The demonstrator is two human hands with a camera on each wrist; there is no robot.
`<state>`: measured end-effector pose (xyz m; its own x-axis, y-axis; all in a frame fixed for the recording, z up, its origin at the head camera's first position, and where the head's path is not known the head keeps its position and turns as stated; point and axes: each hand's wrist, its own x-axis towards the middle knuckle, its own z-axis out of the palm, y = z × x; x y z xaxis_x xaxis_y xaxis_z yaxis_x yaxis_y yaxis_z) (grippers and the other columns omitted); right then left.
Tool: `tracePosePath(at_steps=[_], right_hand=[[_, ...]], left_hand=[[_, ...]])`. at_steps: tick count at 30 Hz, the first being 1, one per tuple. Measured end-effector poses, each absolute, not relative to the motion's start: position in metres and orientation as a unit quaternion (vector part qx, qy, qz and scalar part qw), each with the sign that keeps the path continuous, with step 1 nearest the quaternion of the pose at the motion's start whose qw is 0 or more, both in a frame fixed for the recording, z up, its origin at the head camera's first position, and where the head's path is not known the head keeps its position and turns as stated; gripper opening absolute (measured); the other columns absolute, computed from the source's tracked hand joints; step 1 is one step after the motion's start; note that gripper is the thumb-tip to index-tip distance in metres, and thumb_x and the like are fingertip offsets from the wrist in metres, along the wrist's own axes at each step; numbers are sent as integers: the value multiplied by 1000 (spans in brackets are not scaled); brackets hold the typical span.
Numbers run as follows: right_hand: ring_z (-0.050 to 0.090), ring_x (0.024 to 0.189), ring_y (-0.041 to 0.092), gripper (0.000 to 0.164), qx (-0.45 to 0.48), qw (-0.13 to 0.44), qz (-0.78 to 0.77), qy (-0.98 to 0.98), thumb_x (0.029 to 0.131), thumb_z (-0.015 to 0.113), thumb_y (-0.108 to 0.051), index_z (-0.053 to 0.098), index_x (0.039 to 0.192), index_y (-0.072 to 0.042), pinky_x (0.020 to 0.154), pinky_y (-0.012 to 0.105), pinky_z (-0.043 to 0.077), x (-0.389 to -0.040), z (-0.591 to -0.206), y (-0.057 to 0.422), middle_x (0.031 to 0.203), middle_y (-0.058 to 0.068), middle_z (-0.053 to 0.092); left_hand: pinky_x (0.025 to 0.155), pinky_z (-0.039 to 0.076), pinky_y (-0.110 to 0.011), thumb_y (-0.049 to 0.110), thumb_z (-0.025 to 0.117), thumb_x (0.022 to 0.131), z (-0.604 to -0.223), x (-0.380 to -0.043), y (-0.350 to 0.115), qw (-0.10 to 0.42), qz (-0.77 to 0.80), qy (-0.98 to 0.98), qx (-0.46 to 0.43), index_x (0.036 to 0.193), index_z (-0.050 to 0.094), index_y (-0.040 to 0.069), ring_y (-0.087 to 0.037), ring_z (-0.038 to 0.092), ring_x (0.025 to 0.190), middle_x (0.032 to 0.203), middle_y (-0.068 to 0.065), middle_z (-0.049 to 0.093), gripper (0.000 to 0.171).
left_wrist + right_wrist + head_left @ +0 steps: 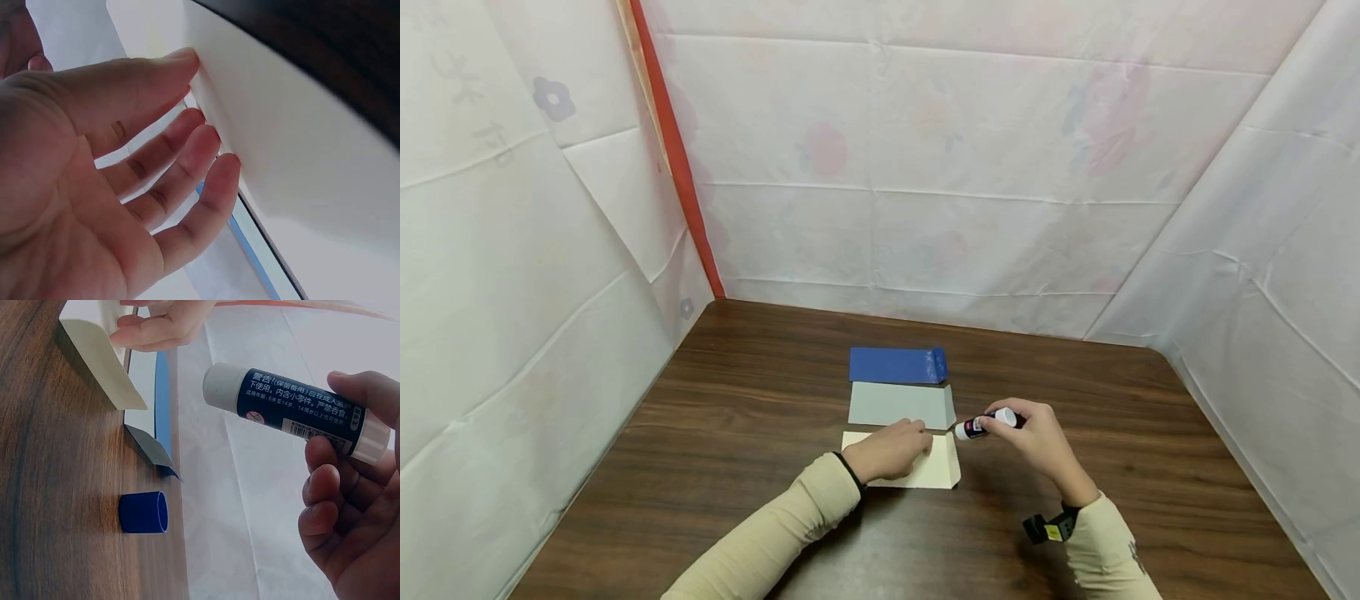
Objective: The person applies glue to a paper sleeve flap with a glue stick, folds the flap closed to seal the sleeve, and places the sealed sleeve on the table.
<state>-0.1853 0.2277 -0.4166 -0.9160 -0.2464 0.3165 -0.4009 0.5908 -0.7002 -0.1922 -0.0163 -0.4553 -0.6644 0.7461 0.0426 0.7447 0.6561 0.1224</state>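
My left hand rests its fingertips on a cream envelope, whose right-end flap stands unfolded. In the left wrist view its thumb and fingers touch the paper, slightly bent. The right hand pinches a glue stick between thumb and fingers, with its white end just off the envelope flaps. Beyond the cream envelope lies a pale grey-green envelope, flap out to the right. Farthest back is a blue envelope with whitish smears near its flap.
A blue cap stands on the wooden table, near the envelope flaps in the right wrist view. White patterned sheets hang at the back and both sides. The right wrist carries a black strapped device.
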Motion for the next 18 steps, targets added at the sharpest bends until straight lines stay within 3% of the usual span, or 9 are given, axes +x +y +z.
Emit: tracePosePath(at_steps=[10,18], right_hand=[[47,56,2,10,177,94,409,-891,84,77,-19,73,86,-10,47,21,40,-185,-417,232,74,5,69],[47,56,2,11,175,90,414,-889,84,76,-19,73,86,-8,47,22,40,-185,-416,234,75,6,69]], left_hand=[[70,46,-20,0,69,80,-455,-192,-13,10,63,913,403,94,70,12,-13,55,76,90,-1,62,19],[59,35,-20,0,70,74,-452,-195,-10,-6,72,909,410,73,65,13,-10,45,64,75,2,57,14]])
